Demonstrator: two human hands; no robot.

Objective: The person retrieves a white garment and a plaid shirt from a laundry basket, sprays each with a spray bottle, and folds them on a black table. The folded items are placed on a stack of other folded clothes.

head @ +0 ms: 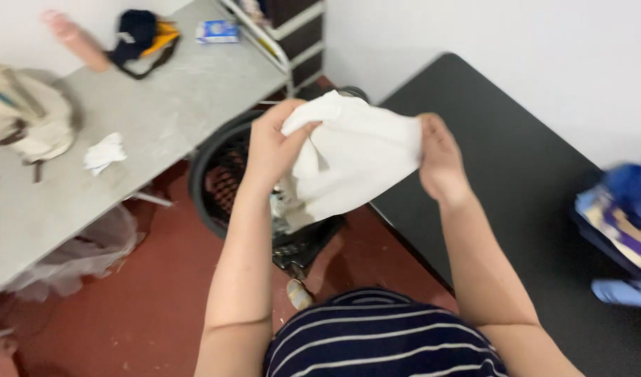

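Both my hands hold up a white cloth (355, 157) in front of me, above a black mesh basket (215, 164) on the red floor. My left hand (271, 146) grips the cloth's upper left edge, fingers curled over it. On the right side, my right hand (439, 160) pinches the cloth's edge. The cloth hangs slack and creased between them, hiding much of the basket's inside.
A grey table (159, 119) at the left carries a beige bag (27, 115), a crumpled white tissue (104, 153), a dark item with yellow (142, 38) and a small blue box (217, 31). A black table (516, 181) lies at the right, with blue items (624, 209) at its edge.
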